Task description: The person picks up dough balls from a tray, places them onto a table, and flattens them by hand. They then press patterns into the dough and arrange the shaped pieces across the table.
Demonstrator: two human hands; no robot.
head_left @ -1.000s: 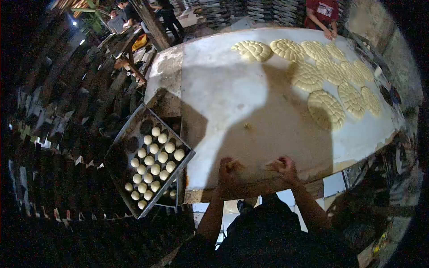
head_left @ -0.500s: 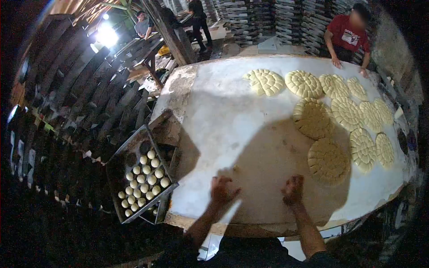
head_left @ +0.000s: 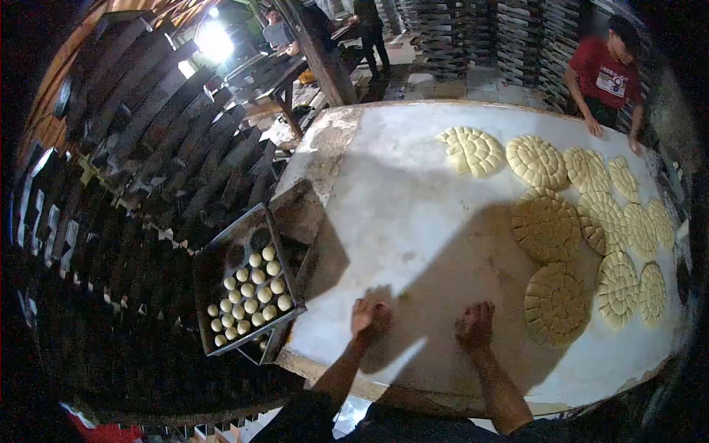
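Note:
My left hand (head_left: 369, 319) is low over the near part of the pale work table (head_left: 399, 199), its fingers curled in. A short way to its right, my right hand (head_left: 475, 326) rests on the shaded surface with the fingers bent into a cup. Whatever lies under either palm is hidden. Left of my left hand, a metal tray (head_left: 277, 235) holds several round dough balls (head_left: 250, 306). Nearest to my right hand is a shaded, flat round of scored dough pieces (head_left: 557, 304).
More rounds of segmented dough (head_left: 535, 161) cover the table's right side. A person in a red shirt (head_left: 607, 77) stands at the far right edge, hands on the table. Stacked dark trays (head_left: 140, 170) line the left. A wooden post (head_left: 325, 55) rises behind.
My view has turned slightly left, so the scene sits further right. My left hand's spread thumb and fingers have drawn in. The right hand remains curled at the table.

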